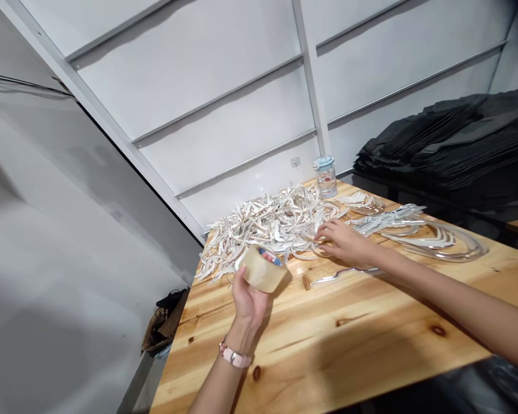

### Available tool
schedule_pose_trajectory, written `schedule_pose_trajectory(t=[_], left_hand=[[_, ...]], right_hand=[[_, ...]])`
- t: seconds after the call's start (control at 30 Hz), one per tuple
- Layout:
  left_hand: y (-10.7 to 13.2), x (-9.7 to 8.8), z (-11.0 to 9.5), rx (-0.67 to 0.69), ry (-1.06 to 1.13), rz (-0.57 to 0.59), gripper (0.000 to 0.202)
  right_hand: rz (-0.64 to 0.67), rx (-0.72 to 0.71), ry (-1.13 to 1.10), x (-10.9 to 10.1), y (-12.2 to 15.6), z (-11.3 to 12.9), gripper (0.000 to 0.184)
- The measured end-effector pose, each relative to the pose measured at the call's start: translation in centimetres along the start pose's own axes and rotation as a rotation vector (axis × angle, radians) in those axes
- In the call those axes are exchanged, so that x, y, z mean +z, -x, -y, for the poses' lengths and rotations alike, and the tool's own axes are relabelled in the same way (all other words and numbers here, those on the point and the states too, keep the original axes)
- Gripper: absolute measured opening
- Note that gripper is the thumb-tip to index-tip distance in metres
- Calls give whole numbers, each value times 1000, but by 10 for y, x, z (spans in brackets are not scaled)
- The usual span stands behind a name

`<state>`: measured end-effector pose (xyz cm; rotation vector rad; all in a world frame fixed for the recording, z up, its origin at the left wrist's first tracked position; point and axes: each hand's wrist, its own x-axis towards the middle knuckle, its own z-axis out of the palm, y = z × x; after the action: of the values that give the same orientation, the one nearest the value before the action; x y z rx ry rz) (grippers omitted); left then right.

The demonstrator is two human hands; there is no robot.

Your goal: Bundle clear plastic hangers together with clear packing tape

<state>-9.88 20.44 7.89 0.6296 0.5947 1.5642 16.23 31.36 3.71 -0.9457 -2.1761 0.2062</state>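
My left hand (248, 300) grips a roll of clear packing tape (264, 268) and holds it up above the wooden table (349, 339). A pink watch is on that wrist. My right hand (343, 240) reaches out flat, fingers stretched, onto the near edge of a big pile of white curved strips (267, 224). One thin clear strip (341, 274) lies on the wood just under my right wrist.
A small clear jar with a pale blue lid (326, 176) stands at the back of the pile. Clear curved plastic pieces (431, 236) lie to the right. A stack of black sheets (453, 149) fills the far right. A dark bag (164, 322) sits on the floor left of the table.
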Motion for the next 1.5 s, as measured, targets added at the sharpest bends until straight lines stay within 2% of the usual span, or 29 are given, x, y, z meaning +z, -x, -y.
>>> schedule_pose_trajectory(t=[0.1, 0.2, 0.33, 0.47, 0.53, 0.7, 0.97, 1.2, 1.27, 1.37, 1.5], left_hand=[[-6, -4, -11, 109, -14, -114, 36], [-11, -10, -14, 42, 5, -166, 38], [-14, -15, -10, -83, 57, -115, 40], [-13, -15, -3, -78, 8, -54, 41], [-12, -15, 1, -70, -42, -28, 44], [-8, -17, 12, -101, -161, 38, 47], [-8, -18, 16, -120, -211, -4, 40], [-8, -22, 17, -132, -188, 38, 37], [-6, -24, 19, -127, -218, 63, 36], [-1, -24, 19, -87, -337, 64, 38], [4, -24, 12, -41, -511, 89, 41]], right_hand=[[63, -8, 80, 3, 2, 1, 21], [86, 13, 150, 0, 2, 6, 25], [170, -3, 205, -4, 3, 7, 25], [280, -19, 237, -1, 6, -1, 41], [304, -20, 271, 1, 8, -3, 42], [271, -12, 415, 7, 11, 5, 27], [150, 8, 604, 34, 4, 23, 23], [51, 74, 591, 13, -3, 33, 31], [62, 76, 571, 16, -8, 43, 32], [135, 67, 525, 32, -16, 55, 30], [242, 93, 444, 54, -17, 57, 29]])
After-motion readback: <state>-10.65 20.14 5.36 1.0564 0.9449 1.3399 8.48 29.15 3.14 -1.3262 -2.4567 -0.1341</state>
